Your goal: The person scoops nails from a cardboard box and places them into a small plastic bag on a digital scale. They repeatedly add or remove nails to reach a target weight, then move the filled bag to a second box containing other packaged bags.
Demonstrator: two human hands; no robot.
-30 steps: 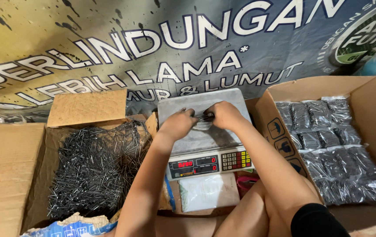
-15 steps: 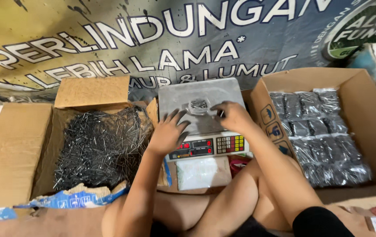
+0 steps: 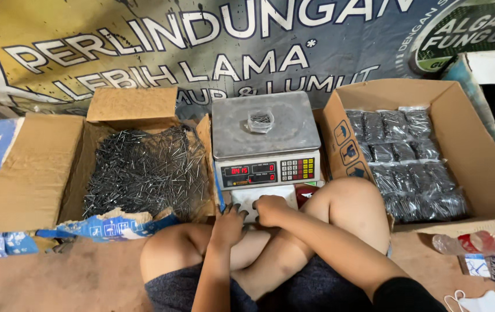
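Observation:
A small clear bag of nails (image 3: 260, 120) lies alone on the steel platform of a digital scale (image 3: 265, 144). Both hands are down in front of the scale, above my crossed legs. My left hand (image 3: 228, 222) has its fingers spread and touches the near edge of a white stack of plastic bags (image 3: 265, 193). My right hand (image 3: 270, 209) is curled over the same edge of the stack; whether it pinches a bag is hidden. Left of the scale stands an open cardboard box of loose nails (image 3: 146, 170).
On the right, a cardboard box (image 3: 479, 144) holds several packed bags of nails (image 3: 409, 162). A plastic bottle (image 3: 461, 242) and a white face mask (image 3: 481, 303) lie on the floor at the lower right. A printed banner (image 3: 201, 46) covers the wall behind.
Both hands let go of the small bag of nails on the scale and drew back towards me, down to the white stack of bags. The camera tilted down and back.

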